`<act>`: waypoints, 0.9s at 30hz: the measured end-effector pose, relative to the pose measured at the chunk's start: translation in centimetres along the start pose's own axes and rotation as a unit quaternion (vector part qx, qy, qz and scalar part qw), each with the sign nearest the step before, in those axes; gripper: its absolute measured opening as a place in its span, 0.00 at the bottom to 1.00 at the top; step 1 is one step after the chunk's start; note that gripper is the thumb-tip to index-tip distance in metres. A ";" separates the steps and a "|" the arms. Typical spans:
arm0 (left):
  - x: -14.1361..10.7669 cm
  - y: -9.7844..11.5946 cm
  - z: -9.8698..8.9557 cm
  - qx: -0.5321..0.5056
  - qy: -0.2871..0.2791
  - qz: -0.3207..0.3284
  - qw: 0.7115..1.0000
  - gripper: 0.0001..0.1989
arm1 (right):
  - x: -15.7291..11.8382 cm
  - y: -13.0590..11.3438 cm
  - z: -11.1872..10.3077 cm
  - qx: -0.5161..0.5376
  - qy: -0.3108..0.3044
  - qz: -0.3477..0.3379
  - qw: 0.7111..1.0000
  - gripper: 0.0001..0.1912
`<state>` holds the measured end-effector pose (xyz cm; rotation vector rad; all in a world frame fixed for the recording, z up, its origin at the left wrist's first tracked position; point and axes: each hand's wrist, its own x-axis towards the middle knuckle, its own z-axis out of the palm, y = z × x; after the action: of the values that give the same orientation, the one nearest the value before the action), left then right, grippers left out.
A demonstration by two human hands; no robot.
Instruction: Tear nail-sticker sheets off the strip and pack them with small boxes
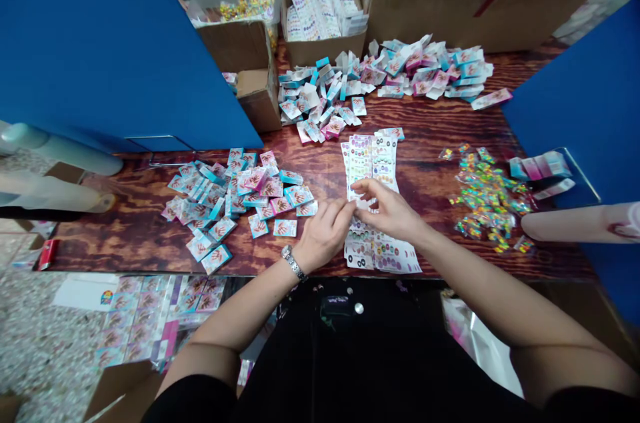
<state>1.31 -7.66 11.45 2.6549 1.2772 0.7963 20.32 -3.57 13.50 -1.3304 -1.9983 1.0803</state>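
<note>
In the head view, the left hand (324, 235) and right hand (387, 209) pinched their fingers narrowly onto a strip of printed sheets (371, 169) lying on the wooden table (115, 243), between a heap of pink-and-blue packets (240, 193) and a scatter of shiny sachets (487, 199).

the reddish-brown wood surface (120, 243) carries a loose stack of printed sheets (370, 166); a heap of pink-and-blue packets (235, 199) lies left of the sheets, a second heap (380, 79) beyond them, shiny foil sachets (487, 199) to their right.
</note>
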 end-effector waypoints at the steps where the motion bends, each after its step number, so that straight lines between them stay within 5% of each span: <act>1: 0.0 0.0 0.0 -0.001 -0.007 0.002 1.000 0.20 | 0.2 0.5 0.1 0.041 -0.035 0.019 0.998 0.20; 3: -0.1 0.1 0.2 -0.017 -0.023 0.001 1.000 0.20 | 0.5 1.2 0.4 0.105 -0.087 0.045 0.990 0.20; 6: -0.1 -0.1 0.6 -0.077 -0.023 -0.014 0.997 0.18 | 0.3 1.5 0.8 0.120 -0.082 0.055 0.988 0.20; 9: 0.2 -0.5 0.8 -0.144 0.006 -0.051 0.988 0.14 | -0.6 0.8 0.9 0.073 0.013 0.018 0.997 0.18; 12: 0.5 -0.8 0.7 -0.177 0.049 -0.088 0.979 0.12 | -1.8 0.0 1.0 -0.026 0.118 -0.091 0.989 0.11; 15: 0.8 -0.8 0.6 -0.194 0.069 -0.096 0.974 0.11 | -2.5 -0.2 1.3 -0.096 0.145 -0.148 0.973 0.08; 18: 0.8 -0.5 0.5 -0.204 0.069 -0.102 0.971 0.11 | -2.4 0.0 2.1 -0.059 0.147 -0.120 0.980 0.09; 23: 0.5 -0.5 0.7 -0.165 0.071 -0.075 0.981 0.12 | -1.9 0.3 3.2 0.159 0.151 0.011 0.976 0.18; 27: 0.2 -0.6 0.8 -0.122 0.070 -0.057 0.988 0.17 | -1.9 -0.5 3.0 0.164 0.126 0.009 0.978 0.11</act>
<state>1.37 -7.02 10.72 2.3491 1.2574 1.0638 18.53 -6.47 12.27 -1.2411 -1.5500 1.1290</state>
